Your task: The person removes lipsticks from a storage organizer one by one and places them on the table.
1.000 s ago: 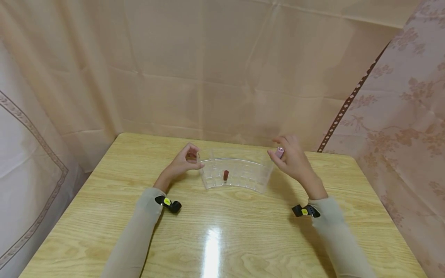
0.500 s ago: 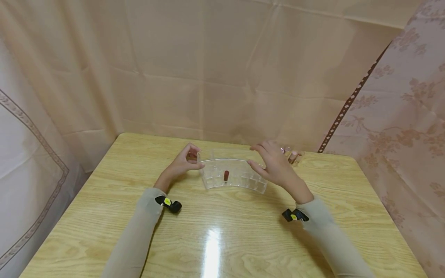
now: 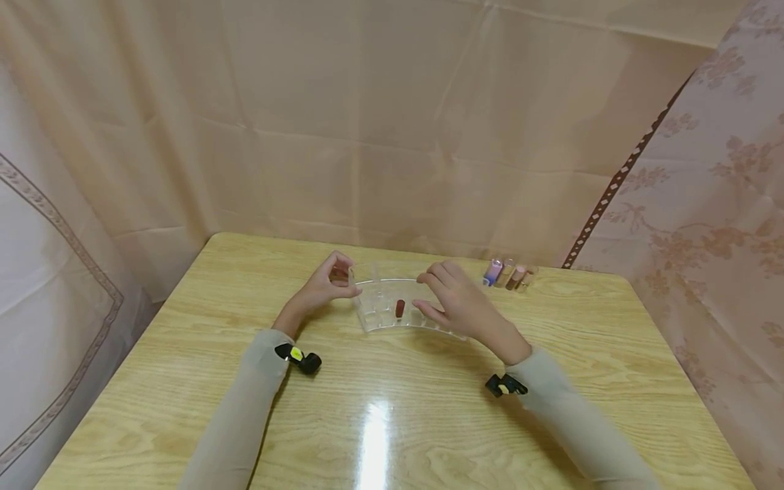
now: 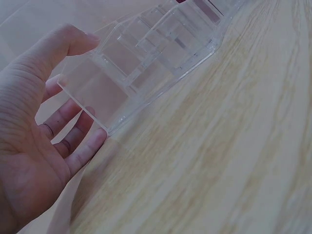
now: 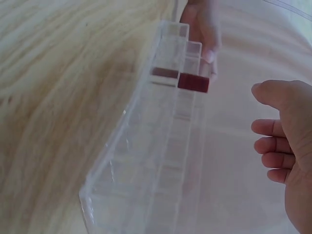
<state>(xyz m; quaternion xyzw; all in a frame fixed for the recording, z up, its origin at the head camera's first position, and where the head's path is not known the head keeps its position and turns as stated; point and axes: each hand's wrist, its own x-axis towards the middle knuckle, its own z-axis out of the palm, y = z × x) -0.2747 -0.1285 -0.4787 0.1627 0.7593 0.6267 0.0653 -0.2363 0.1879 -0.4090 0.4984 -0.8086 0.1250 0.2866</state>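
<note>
A clear, curved, tiered lipstick organizer [image 3: 382,320] stands on the table. One dark red lipstick [image 3: 400,308] is upright in a compartment left of its middle; the right wrist view shows the same lipstick [image 5: 193,82] poking up above the compartment walls. My left hand [image 3: 326,280] grips the organizer's left end, thumb at the upper edge and fingers along the side panel, as the left wrist view confirms. My right hand [image 3: 456,301] hovers over the organizer's right half with fingers loosely bent and nothing between them. It hides part of the organizer in the head view.
Several lipsticks stand in a group to the right of the organizer, among them a pinkish-purple lipstick [image 3: 493,272] and a pink-and-brown lipstick [image 3: 516,276]. The wooden table [image 3: 343,415] ends at a beige curtain [image 3: 294,163] behind.
My right hand has moved left from beside the pinkish-purple lipstick to above the organizer, uncovering the lipstick group. The left hand, organizer and dark red lipstick have stayed put.
</note>
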